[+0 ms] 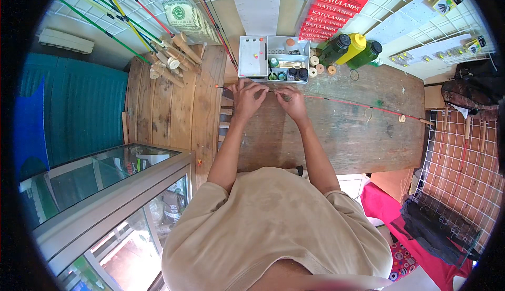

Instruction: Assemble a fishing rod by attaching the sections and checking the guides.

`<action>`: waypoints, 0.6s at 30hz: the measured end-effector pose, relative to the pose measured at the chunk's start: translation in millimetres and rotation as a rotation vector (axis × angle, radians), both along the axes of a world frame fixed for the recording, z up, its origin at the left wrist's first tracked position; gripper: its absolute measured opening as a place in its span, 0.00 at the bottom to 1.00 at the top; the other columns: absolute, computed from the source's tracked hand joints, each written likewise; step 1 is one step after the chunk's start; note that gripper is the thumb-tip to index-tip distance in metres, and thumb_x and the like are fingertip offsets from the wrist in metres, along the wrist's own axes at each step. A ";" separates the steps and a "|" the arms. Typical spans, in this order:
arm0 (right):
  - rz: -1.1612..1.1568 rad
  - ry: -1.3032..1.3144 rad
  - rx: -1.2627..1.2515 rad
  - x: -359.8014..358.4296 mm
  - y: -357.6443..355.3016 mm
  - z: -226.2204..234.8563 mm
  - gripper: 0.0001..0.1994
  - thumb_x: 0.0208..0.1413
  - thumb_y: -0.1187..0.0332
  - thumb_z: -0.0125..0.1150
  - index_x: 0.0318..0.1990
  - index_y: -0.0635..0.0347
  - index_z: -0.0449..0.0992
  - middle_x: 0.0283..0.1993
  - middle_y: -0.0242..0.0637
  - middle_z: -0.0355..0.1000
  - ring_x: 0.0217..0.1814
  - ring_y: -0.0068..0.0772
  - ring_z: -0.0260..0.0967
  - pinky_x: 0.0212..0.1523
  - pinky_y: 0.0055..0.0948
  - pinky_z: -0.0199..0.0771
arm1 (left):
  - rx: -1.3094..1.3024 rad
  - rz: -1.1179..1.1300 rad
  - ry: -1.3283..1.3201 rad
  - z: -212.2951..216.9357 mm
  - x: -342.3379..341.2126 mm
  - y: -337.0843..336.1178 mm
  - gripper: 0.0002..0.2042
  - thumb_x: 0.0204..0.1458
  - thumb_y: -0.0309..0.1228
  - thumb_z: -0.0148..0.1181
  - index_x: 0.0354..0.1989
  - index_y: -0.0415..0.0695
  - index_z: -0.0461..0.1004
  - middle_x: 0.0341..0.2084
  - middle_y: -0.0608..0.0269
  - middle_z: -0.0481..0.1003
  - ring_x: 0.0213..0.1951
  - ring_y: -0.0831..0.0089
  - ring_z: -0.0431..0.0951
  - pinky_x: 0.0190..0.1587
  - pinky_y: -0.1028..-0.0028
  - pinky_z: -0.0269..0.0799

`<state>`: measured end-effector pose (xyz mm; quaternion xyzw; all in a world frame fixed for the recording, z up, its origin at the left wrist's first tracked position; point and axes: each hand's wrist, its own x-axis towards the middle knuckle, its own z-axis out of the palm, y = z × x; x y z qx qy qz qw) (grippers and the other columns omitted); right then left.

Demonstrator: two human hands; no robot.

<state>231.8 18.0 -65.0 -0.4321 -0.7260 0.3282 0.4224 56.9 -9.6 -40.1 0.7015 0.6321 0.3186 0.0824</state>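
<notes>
A thin red fishing rod lies across the wooden table, its wooden handle end to the right. At its dark, narrow left part, my left hand pinches it between thumb and fingers. My right hand grips the rod a short way to the right, fingertips pressed together. A small orange tip sticks out to the left of my left hand. Just beyond both hands stands a white divided tray with small jars and tiny bright pieces in it. Any thread between my fingers is too small to make out.
Wooden spools and green and yellow bottles stand right of the tray. Several rods with wooden handles lie at the far left. Red packets hang on the wire grid. A glass cabinet stands near left.
</notes>
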 end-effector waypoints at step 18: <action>-0.004 -0.003 -0.019 0.1 -2.6 5.7 0.06 0.45 0.77 0.62 0.33 0.64 0.79 0.34 0.42 0.76 0.36 0.42 0.74 0.37 0.33 0.73 | -0.016 0.024 -0.047 -1.5 2.4 1.0 0.04 0.44 0.36 0.64 0.29 0.56 0.81 0.31 0.74 0.79 0.46 0.67 0.68 0.50 0.63 0.53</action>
